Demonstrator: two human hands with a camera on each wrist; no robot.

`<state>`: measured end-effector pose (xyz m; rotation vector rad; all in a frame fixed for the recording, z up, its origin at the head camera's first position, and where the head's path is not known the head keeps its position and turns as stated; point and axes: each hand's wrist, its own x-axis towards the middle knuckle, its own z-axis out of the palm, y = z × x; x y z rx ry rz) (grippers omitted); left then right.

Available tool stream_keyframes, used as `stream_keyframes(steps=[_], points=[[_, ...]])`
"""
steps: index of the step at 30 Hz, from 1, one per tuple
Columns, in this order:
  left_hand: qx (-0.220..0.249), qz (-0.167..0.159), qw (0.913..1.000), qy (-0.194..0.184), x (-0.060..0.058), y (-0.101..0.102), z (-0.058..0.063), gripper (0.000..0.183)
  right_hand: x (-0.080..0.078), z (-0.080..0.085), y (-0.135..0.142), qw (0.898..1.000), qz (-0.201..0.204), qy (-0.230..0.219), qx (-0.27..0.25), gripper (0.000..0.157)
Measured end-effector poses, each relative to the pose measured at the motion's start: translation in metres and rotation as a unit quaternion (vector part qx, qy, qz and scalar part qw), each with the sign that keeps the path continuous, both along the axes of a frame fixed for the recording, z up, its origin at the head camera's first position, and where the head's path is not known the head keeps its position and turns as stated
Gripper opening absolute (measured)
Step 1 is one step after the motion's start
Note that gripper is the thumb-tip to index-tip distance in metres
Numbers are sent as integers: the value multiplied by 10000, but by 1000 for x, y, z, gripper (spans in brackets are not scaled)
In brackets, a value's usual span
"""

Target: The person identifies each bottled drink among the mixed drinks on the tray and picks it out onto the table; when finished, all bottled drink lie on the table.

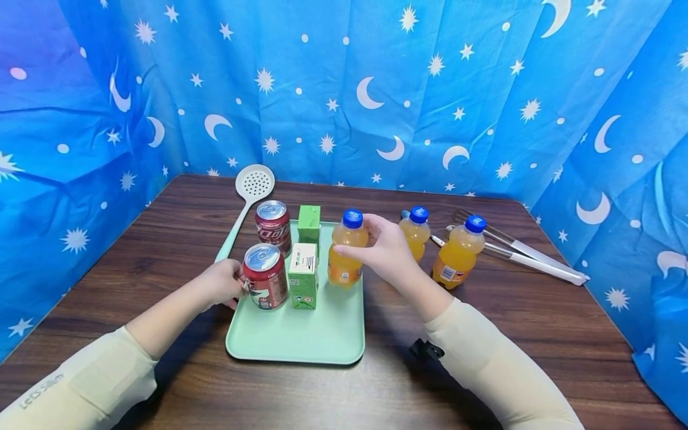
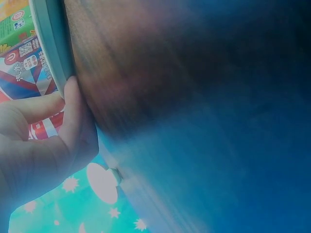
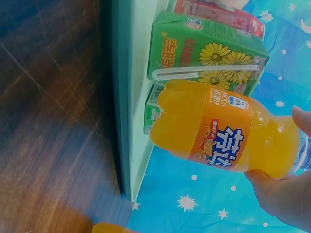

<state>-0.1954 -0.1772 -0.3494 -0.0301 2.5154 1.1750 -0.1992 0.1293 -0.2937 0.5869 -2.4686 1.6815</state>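
My right hand [image 1: 388,248] grips an orange soda bottle [image 1: 346,263] by its upper part, upright with its blue cap on. The bottle's base is at the right side of the light green tray [image 1: 301,340], close over its surface in the right wrist view. My left hand [image 1: 223,283] pinches the tray's left rim between thumb and fingers, as the left wrist view shows. Beside that hand stand a front red soda can [image 1: 266,283] and a rear red can [image 1: 274,227]. Two green drink cartons, a front carton [image 1: 303,280] and a rear carton [image 1: 309,221], stand in the tray's middle.
Right of the tray stand two more orange soda bottles, a nearer bottle [image 1: 457,257] and a farther bottle [image 1: 416,236]. Behind them lie white-handled tongs [image 1: 529,257]. A slotted skimmer [image 1: 255,182] lies at the back left. Blue starry curtains [image 1: 333,89] hang around the wooden table.
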Motion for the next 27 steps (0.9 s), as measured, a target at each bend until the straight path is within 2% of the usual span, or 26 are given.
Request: stream_keyframes(steps=[10,19,22,27], points=[[18,-43,10000,22,1,0,0,18,10,4,4,9990,370,-73,-240,48],[56,-5,10000,32,1,0,-1,17,34,24,1,9986,486,-162,-88,47],[61,11,10000,36,0,0,-1,16,37,23,1,9982,542,-196,-152,47],[16,17,10000,33,-1,1,0,16,31,11,3,9974,653,-205,-215,49]])
